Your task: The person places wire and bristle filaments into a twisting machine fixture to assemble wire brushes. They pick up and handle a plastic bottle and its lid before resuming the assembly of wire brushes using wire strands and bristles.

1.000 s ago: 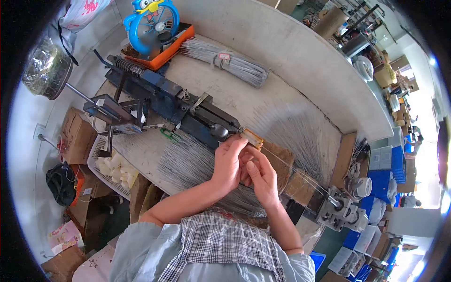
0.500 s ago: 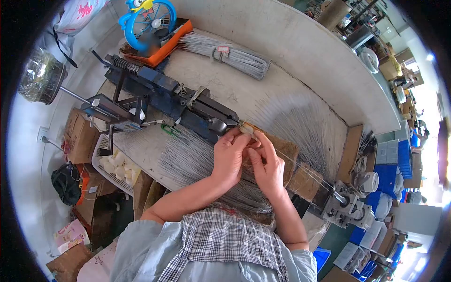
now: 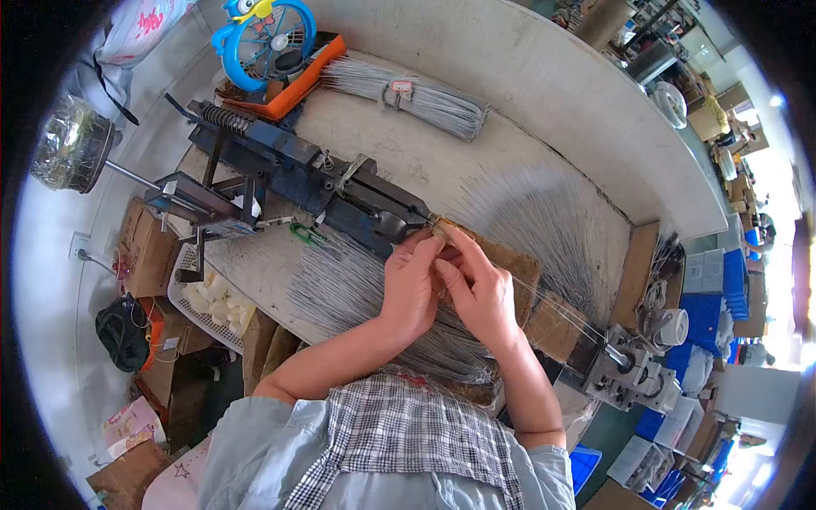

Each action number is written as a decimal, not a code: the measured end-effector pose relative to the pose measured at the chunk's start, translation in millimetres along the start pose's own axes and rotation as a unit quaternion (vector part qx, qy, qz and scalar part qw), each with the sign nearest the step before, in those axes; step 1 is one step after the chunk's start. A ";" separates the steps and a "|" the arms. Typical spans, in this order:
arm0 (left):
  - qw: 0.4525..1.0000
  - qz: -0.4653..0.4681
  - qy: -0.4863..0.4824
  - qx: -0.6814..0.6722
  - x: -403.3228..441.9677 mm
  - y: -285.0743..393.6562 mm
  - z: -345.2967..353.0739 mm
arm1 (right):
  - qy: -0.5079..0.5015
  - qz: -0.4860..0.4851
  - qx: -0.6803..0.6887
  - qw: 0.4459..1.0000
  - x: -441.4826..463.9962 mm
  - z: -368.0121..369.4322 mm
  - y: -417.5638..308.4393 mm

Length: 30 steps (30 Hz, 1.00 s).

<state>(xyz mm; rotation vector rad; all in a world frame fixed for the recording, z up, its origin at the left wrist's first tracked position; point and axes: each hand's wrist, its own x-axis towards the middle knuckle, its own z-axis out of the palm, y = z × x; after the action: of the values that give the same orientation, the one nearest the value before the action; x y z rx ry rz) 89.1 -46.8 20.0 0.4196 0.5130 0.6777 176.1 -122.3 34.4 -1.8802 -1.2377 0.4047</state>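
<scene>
At the nose of a dark blue clamping machine [image 3: 297,174], my left hand [image 3: 412,285] and my right hand [image 3: 483,293] meet with pinched fingertips. Thin pale wires [image 3: 552,302] run taut from that spot to the spindle of a grey metal machine [image 3: 633,378] at the right. The right fingers close on the wires near the clamp; what the left fingertips pinch is hidden. Beneath the hands lie a long brown block [image 3: 510,262] and a heap of loose thin grey wires [image 3: 336,285].
A tied bundle of wires [image 3: 442,106] lies toward the back, beside an orange tray [image 3: 285,102] and a blue fan [image 3: 265,42]. More wires fan out [image 3: 544,229] at the right. Green-handled snips [image 3: 306,234] lie by the machine. A white basket [image 3: 191,306] stands left.
My right hand has shifted slightly, its fingers drawn closer against the left hand. A pale bit seen at the fingertips before is now mostly covered.
</scene>
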 end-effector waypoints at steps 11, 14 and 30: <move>0.996 0.002 0.063 -0.059 0.1 -3.2 4.0 | -0.056 0.096 0.088 0.990 -3.7 -17.3 -19.2; 0.997 -0.010 0.043 -0.059 2.4 -6.2 -6.5 | -0.088 0.120 0.125 0.981 -9.4 -14.7 -22.5; 0.999 0.019 -0.020 -0.022 1.1 -4.5 -7.2 | -0.030 0.133 0.141 0.981 -9.3 -10.1 -4.9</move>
<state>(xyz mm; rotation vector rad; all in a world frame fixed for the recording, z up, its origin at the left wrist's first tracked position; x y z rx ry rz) 87.8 -47.8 11.6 0.4026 0.4526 0.7150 175.4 -134.3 42.8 -1.7996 -0.9126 0.7463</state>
